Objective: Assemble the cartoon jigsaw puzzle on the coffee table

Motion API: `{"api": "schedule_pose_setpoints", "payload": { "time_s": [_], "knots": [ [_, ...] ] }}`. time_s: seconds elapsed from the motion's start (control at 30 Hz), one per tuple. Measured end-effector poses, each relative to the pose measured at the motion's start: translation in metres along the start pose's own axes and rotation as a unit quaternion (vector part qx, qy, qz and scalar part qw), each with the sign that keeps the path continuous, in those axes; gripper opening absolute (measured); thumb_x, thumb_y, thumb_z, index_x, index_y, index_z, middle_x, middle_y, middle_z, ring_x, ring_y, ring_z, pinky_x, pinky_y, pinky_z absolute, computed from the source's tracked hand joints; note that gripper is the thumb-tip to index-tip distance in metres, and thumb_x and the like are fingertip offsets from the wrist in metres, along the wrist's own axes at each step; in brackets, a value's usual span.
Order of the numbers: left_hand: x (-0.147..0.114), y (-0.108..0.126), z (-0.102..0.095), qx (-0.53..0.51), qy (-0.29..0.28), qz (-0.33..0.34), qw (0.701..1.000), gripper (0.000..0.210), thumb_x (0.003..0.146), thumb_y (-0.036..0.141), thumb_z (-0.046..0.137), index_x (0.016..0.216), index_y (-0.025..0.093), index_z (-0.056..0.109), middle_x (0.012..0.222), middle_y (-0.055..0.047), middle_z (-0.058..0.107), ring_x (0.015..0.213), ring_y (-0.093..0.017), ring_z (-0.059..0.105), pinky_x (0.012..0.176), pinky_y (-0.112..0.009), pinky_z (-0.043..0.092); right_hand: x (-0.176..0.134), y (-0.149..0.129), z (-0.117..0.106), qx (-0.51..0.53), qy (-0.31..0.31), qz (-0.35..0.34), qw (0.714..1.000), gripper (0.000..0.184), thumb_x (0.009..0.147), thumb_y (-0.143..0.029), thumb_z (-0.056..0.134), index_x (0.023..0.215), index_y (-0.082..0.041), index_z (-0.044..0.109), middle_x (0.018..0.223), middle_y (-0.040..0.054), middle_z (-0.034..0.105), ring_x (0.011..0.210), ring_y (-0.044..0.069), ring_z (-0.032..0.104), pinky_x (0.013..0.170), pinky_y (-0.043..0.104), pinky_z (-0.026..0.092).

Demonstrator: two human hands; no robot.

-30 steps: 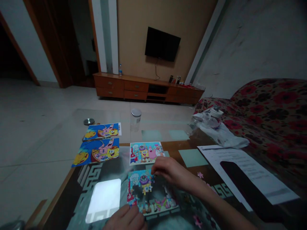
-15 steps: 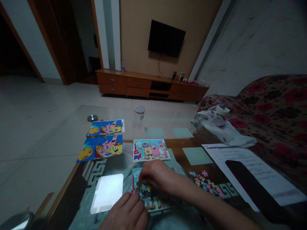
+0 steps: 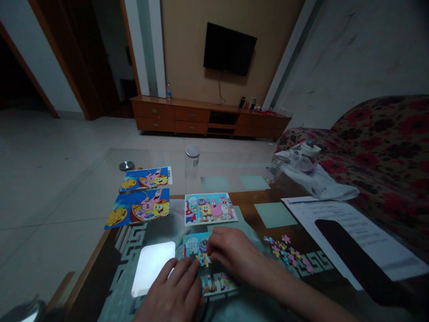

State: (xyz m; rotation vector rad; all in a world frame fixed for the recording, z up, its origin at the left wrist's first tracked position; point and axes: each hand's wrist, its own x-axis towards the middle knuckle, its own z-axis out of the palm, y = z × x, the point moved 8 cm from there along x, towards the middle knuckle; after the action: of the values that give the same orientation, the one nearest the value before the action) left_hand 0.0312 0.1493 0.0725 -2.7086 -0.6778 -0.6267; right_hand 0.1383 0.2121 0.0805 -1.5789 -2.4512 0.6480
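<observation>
A partly assembled cartoon jigsaw puzzle point(image 3: 192, 243) lies on the glass table in front of me, with a dark gap in its middle. My right hand point(image 3: 236, 255) is over its upper right part, thumb and fingertips closed in a pinch; whatever they hold is hidden. Resting at the puzzle's lower left edge, my left hand point(image 3: 176, 288) has its fingers extended and lying flat. Above the puzzle sits a printed picture card point(image 3: 211, 209) with the same characters. Loose puzzle pieces point(image 3: 290, 256) in pink, yellow and blue are scattered right of my right hand.
Two blue cartoon puzzle pictures point(image 3: 142, 208) lie at the left table edge. A lidded clear jar point(image 3: 192, 163) stands further back. Printed papers point(image 3: 315, 223), a black phone point(image 3: 348, 252) and a plastic bag point(image 3: 321, 183) are on the right. A bright white rectangle point(image 3: 154, 266) shows left of the puzzle.
My right hand has shifted right across the puzzle, uncovering more of its upper left. My left hand has moved slightly left and up, its fingers more extended. The view has tilted a little.
</observation>
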Motion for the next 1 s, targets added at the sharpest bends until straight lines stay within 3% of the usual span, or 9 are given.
{"api": "schedule_pose_setpoints", "payload": {
  "time_s": [0.27,0.53,1.0],
  "knots": [
    [0.000,0.000,0.001,0.001,0.012,-0.005,1.000,0.030,0.095,0.020,0.033,0.093,0.021,0.063,0.102,-0.001,0.071,0.091,-0.020,0.065,0.079,-0.035,0.048,0.006,-0.009,0.010,0.003,0.001,-0.043,0.999,0.009,0.080,-0.011,0.067,0.085,-0.019,0.069,0.086,0.0034,0.066,0.074,0.015,0.056,0.060,0.025,0.035],
    [0.002,-0.001,-0.004,0.016,0.045,-0.008,0.999,0.035,0.097,0.022,0.029,0.089,0.022,0.063,0.094,0.001,0.071,0.088,-0.017,0.064,0.079,-0.033,0.046,0.010,-0.009,0.015,-0.049,-0.016,-0.002,0.999,0.007,0.077,-0.016,0.072,0.081,-0.016,0.067,0.083,0.0038,0.066,0.070,0.014,0.053,0.057,0.025,0.031],
    [-0.001,-0.001,0.000,-0.001,0.044,-0.025,0.999,0.037,0.097,0.017,0.025,0.088,0.021,0.061,0.097,0.000,0.071,0.091,-0.018,0.064,0.082,-0.035,0.042,0.010,-0.003,0.020,-0.018,-0.005,0.018,1.000,0.011,0.073,-0.012,0.071,0.082,-0.016,0.066,0.082,0.0028,0.066,0.070,0.014,0.052,0.058,0.024,0.030]
  ]
}}
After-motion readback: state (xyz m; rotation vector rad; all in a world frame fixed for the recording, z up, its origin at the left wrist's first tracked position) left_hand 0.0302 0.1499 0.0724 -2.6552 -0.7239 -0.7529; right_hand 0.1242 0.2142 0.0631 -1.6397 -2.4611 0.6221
